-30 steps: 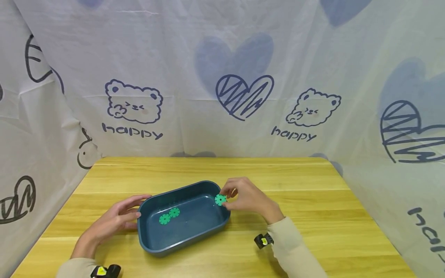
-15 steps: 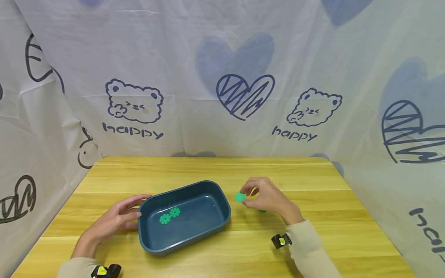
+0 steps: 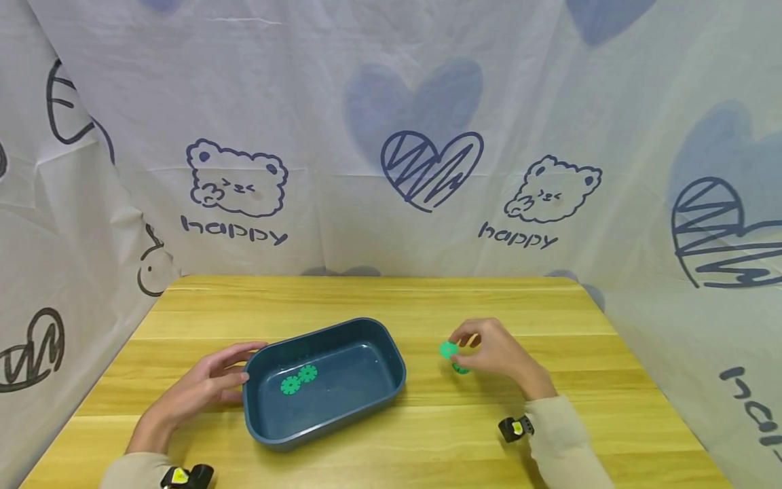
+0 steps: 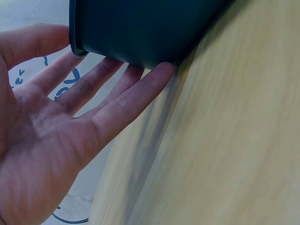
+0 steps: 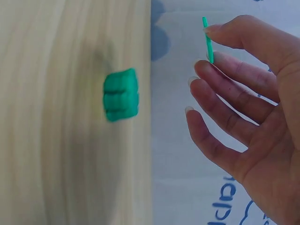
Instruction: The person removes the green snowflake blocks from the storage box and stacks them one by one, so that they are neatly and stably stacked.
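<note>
My left hand (image 3: 201, 387) is at the left end of the dark blue box (image 3: 277, 438). In the left wrist view its thumb reaches the rim and its spread fingers touch the outer wall. Two green notched discs (image 3: 299, 379) lie on the box floor, side by side. To the right of the box, my right hand (image 3: 497, 353) pinches another green notched disc (image 3: 449, 350) between thumb and forefinger, edge-on in the right wrist view. Just under that hand is a further green piece (image 5: 121, 95) on the table, blurred in the right wrist view and partly hidden in the head view.
A wood-grain table (image 3: 379, 299) carries everything. White cloth (image 3: 330, 136) printed with hearts and bears hangs behind and on both sides. Small black devices (image 3: 516, 429) with yellow marks are worn on the wrists.
My right hand has moved right, away from the box's right end, carrying the pinched disc over the table. The green piece under it has come into view. Left hand and box look unmoved.
</note>
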`<control>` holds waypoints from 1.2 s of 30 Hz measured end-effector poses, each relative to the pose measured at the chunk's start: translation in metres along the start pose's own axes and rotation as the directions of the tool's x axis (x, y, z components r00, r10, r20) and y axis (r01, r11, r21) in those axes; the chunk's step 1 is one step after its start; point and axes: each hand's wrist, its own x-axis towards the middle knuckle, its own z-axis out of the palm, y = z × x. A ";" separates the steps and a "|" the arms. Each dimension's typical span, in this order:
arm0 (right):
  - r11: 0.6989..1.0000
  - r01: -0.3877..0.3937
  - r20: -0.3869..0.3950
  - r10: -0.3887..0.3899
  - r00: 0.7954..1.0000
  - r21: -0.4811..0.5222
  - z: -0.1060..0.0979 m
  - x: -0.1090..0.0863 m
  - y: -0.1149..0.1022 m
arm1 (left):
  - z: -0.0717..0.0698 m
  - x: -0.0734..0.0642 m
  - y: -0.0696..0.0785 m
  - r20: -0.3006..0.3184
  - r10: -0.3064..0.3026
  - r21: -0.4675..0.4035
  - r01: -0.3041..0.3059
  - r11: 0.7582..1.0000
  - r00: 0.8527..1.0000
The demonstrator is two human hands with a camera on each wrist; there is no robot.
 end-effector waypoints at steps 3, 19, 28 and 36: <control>1.000 -0.017 0.005 0.017 1.000 -0.001 0.000 -0.004 0.007 | 0.000 0.000 0.000 0.002 0.002 0.002 -0.002 1.000 1.000; 0.992 -0.121 0.023 0.120 0.992 0.020 0.007 -0.013 0.032 | 0.000 0.000 -0.001 0.010 0.006 -0.010 -0.006 1.000 1.000; 0.990 -0.140 0.036 0.139 0.990 0.033 0.010 -0.015 0.037 | -0.001 0.000 -0.002 0.015 0.009 -0.017 -0.009 1.000 1.000; 0.988 -0.151 0.046 0.150 0.988 0.033 0.012 -0.015 0.040 | 0.000 -0.001 -0.001 0.005 0.005 -0.018 -0.005 1.000 1.000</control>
